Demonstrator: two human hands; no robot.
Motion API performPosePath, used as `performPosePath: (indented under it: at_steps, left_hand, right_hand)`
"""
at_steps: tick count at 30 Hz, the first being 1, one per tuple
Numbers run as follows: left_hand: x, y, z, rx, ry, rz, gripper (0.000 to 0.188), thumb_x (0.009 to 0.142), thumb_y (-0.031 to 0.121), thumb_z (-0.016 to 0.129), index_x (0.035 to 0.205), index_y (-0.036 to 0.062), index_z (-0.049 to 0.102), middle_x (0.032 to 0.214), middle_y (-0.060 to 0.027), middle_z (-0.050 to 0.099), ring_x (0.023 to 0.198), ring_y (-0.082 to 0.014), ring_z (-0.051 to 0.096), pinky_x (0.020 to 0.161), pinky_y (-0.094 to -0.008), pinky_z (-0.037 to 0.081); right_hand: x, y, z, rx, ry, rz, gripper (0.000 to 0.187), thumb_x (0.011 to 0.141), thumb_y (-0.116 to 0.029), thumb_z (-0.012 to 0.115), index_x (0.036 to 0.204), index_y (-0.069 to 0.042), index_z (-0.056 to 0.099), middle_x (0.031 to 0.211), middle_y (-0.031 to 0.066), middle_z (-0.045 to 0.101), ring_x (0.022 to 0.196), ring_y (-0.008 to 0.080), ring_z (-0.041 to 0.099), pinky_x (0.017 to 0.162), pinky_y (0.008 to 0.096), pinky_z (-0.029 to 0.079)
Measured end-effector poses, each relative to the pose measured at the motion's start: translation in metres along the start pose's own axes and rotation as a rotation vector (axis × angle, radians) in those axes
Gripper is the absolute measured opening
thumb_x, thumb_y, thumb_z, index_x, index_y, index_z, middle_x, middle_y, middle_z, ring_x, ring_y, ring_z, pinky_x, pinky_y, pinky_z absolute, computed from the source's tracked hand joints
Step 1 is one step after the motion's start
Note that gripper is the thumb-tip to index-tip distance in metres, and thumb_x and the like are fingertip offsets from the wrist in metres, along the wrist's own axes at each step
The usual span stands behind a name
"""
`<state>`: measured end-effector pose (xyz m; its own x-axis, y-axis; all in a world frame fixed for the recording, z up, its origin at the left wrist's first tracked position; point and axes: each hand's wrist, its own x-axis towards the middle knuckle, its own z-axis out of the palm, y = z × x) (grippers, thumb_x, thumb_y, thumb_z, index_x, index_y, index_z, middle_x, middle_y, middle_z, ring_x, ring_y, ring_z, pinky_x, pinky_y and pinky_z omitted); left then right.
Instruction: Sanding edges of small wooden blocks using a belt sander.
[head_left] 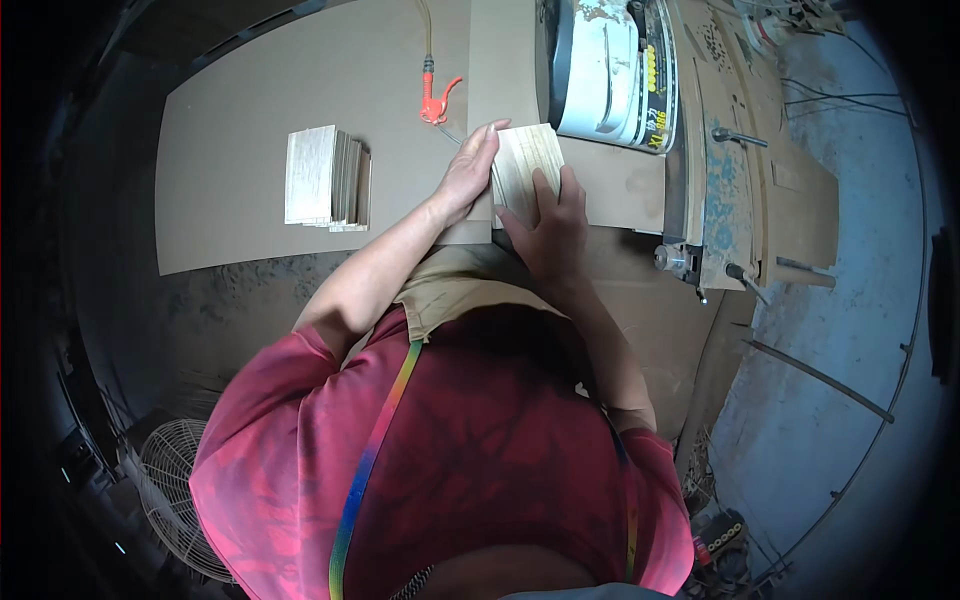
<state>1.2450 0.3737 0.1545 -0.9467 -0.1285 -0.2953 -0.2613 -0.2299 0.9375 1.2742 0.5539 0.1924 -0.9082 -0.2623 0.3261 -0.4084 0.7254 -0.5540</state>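
Note:
A pale rectangular wooden board [528,150] with straight grain is between my two hands at the table's near edge. My left hand [467,178] grips its left side, thumb along the edge and fingertips at the far corner. On its right part lies my right hand [552,228], fingers bent over the top face and thumb at the near left corner. Whether more boards lie beneath it is hidden. To the left, a stack of similar wooden boards [312,178] leans in a slightly uneven row on the table.
The table has a brown board top [230,130]. Beyond my left hand lies a red air blow gun [433,103] on a hose. A white bucket [603,70] lies on its side at the far right, beside a worn machine [722,175] with metal handles. A fan guard [180,490] stands lower left.

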Motion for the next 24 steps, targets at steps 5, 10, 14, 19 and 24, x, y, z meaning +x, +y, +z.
performPosePath:
  at_steps: [5,10,14,19,24]
  left_hand:
    - [0.001,0.009,-0.011,0.051,-0.139,-0.004,0.049,0.118,0.042,0.051,0.150,0.0071,0.062,0.144,-0.0106,0.056,0.129,-0.0198,0.055,0.112,-0.0352,0.047]
    - [0.005,0.003,-0.018,0.008,-0.214,-0.087,0.050,0.116,0.041,0.055,0.154,0.0092,0.061,0.144,-0.0085,0.057,0.125,-0.0187,0.055,0.109,-0.0330,0.049]
    - [0.010,-0.006,-0.029,-0.382,-0.212,-0.222,0.049,0.114,0.037,0.061,0.156,0.0117,0.061,0.146,-0.0083,0.055,0.124,-0.0184,0.055,0.108,-0.0329,0.051]
    - [0.010,-0.012,-0.030,-0.337,-0.329,-0.150,0.052,0.107,0.025,0.074,0.156,0.0142,0.062,0.161,-0.0123,0.044,0.139,-0.0260,0.052,0.117,-0.0373,0.050]
    - [0.010,-0.009,-0.022,-0.033,-0.224,-0.031,0.059,0.099,0.014,0.082,0.155,0.0137,0.063,0.175,-0.0161,0.027,0.155,-0.0352,0.041,0.126,-0.0409,0.044]
  right_hand:
    - [-0.003,0.021,-0.009,0.137,0.066,-0.024,0.057,0.079,-0.021,0.093,0.128,-0.002,0.073,0.138,0.0218,0.063,0.115,0.0403,0.063,0.097,0.0489,0.057]
    - [0.005,0.027,-0.013,0.148,0.050,-0.122,0.056,0.077,-0.013,0.093,0.128,-0.003,0.074,0.139,0.0215,0.064,0.117,0.0400,0.064,0.098,0.0476,0.057]
    - [0.016,0.023,-0.014,0.241,0.093,-0.150,0.051,0.076,-0.007,0.091,0.125,-0.004,0.077,0.139,0.0201,0.066,0.117,0.0389,0.065,0.100,0.0455,0.056]
    - [0.014,0.031,-0.022,0.388,0.125,-0.183,0.048,0.075,-0.003,0.091,0.122,-0.005,0.079,0.136,0.0183,0.068,0.114,0.0365,0.067,0.099,0.0438,0.057]
    - [-0.010,0.077,-0.044,0.210,0.199,0.023,0.044,0.079,-0.007,0.091,0.121,-0.004,0.079,0.135,0.0175,0.069,0.115,0.0368,0.066,0.099,0.0444,0.056]
